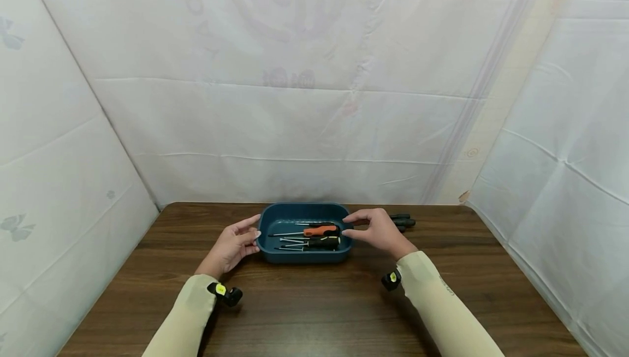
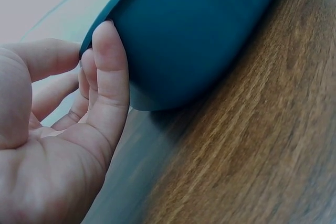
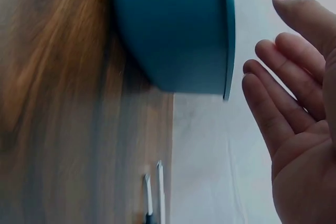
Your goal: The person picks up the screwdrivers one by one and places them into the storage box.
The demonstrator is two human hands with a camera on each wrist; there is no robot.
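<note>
A dark blue tray [image 1: 304, 256] sits mid-table with several screwdrivers in it, among them an orange-handled screwdriver [image 1: 320, 231] and a black-handled screwdriver [image 1: 322, 243]. My left hand [image 1: 248, 232] is at the tray's left end. In the left wrist view its relaxed fingers [image 2: 109, 80] touch the tray wall [image 2: 199, 35]. My right hand [image 1: 355, 225] hovers at the tray's right end. In the right wrist view its straight fingers [image 3: 273, 108] stand a small gap away from the tray rim [image 3: 229, 35]. Neither hand holds anything.
Two or three dark-handled screwdrivers [image 1: 403, 221] lie on the wooden table [image 1: 314, 313] behind my right hand; their metal tips [image 3: 153, 195] show in the right wrist view. White sheeting walls [image 1: 304, 100] close in the table at the back and both sides.
</note>
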